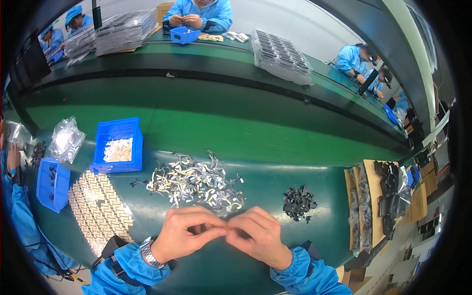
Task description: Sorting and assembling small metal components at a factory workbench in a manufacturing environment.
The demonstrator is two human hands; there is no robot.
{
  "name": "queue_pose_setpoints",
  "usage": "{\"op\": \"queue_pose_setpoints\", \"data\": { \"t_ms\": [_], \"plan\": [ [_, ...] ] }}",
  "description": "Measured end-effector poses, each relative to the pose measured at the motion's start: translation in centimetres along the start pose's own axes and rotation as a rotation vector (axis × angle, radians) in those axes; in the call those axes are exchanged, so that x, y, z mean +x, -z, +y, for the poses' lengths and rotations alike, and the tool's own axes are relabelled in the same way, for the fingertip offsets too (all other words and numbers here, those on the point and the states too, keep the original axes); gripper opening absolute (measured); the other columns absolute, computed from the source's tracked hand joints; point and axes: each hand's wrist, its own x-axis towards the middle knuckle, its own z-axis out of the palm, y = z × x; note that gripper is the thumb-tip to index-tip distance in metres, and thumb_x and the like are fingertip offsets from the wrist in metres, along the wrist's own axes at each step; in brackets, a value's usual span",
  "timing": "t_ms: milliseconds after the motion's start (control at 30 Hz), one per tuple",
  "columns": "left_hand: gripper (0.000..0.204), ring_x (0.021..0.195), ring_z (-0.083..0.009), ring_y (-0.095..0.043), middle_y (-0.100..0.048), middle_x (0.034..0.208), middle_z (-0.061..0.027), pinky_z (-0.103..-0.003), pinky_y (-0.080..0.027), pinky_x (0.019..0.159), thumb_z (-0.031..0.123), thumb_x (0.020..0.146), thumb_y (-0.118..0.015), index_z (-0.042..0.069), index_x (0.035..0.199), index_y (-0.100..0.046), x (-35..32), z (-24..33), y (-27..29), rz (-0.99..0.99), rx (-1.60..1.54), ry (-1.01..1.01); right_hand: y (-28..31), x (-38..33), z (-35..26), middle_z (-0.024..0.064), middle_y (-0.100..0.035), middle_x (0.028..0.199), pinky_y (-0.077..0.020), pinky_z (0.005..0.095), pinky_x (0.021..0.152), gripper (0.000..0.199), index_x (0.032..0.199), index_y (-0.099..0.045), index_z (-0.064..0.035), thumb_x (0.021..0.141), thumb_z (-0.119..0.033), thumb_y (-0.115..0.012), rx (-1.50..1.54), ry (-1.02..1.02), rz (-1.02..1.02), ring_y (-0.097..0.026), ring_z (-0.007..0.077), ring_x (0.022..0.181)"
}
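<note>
My left hand and my right hand meet fingertip to fingertip over the near side of the green work surface. Thumbs and forefingers are pinched together on both, and whatever sits between them is too small or hidden to make out. Just beyond the fingers spreads a loose heap of short grey, white and yellowish cable pieces. Right of that heap lies a pile of small black parts. To the left of my left hand is a sheet of small beige pieces.
A blue bin with cream-coloured pieces stands at the left, near a smaller blue bin and a clear plastic bag. Cardboard with bagged black parts lies at the right. Across the green belt, people work beside stacked trays.
</note>
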Motion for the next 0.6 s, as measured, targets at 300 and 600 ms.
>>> {"op": "queue_pose_setpoints", "data": {
  "t_ms": [300,600],
  "plan": [
    [0.014,0.056,-0.0094,-0.062,-0.072,0.076,-0.0055,-0.023,-0.047,0.051,0.009,0.075,-0.089,0.005,0.085,-0.08,-0.7,0.0,-0.2,0.083,0.128,0.025,-1.0,-0.7,0.2,0.0063,-0.069,0.084,-0.0539,0.0342,0.066,0.016,0.09,-0.07,-0.0056,0.077,-0.003,-0.079,0.157,-0.077,-0.022,-0.066,0.0243,0.076],
    [0.011,0.061,-0.0103,-0.055,-0.068,0.079,-0.0078,-0.025,-0.043,0.057,-0.003,0.082,-0.079,-0.002,0.086,-0.069,-0.3,2.4,-0.2,0.038,0.043,0.007,-1.4,-1.2,0.4,0.0068,-0.062,0.08,-0.0507,0.0362,0.066,0.014,0.091,-0.063,-0.0038,0.082,-0.003,-0.074,0.252,-0.107,0.007,-0.061,0.0238,0.075]
  ]
}}
